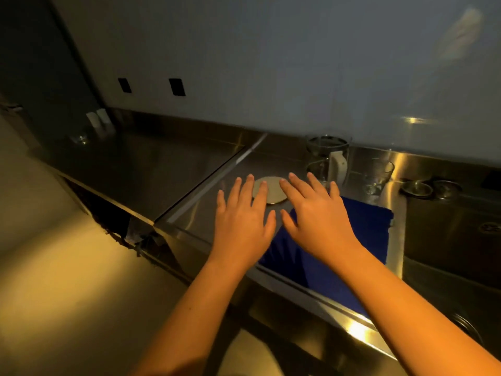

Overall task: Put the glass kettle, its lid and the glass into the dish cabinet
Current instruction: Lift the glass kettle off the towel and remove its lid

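**A:** Entry one, the lid?

**B:** Lid (272,194): round, lying flat on the steel counter (273,161), just behind the blue cloth (360,229). Left hand (241,226): fingers straight and spread wide, tips over the lid's left side; I cannot tell if they touch it. Right hand (317,221): fingers spread wide, holding nothing, over the cloth's back left corner.

**A:** Glassware?

**B:** Glass kettle (326,158): upright, white handle, at the counter's back edge. Glass (379,177): upright, just right of the kettle, near the sink (447,232). Second glass (80,137): far left, by the back edge.
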